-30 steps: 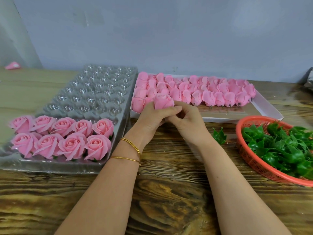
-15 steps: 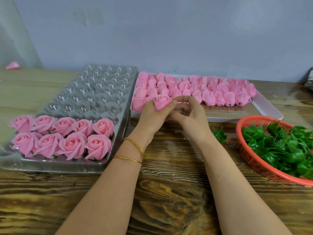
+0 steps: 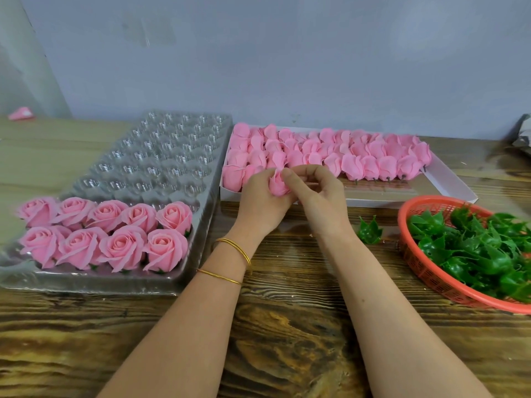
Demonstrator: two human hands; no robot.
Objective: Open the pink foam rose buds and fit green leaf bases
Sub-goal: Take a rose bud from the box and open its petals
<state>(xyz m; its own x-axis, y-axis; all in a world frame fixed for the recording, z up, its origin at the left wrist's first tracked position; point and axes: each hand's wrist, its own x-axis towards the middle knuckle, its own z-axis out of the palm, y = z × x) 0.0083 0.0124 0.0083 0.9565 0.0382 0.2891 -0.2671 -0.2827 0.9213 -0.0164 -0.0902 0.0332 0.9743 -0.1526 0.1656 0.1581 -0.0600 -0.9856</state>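
While at the box rim [image 3: 388, 200], left hand [image 3: 258, 203] and right hand [image 3: 323, 202], apparently both tight on one bud [image 3: 277, 185].

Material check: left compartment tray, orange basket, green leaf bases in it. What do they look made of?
The tray looks like thin clear moulded plastic, glossy: glints in every empty cup. The basket looks like rigid orange-red plastic, slotted mesh wall. The leaf bases look like shiny green plastic, with bright highlights; soft or hard, cannot tell.
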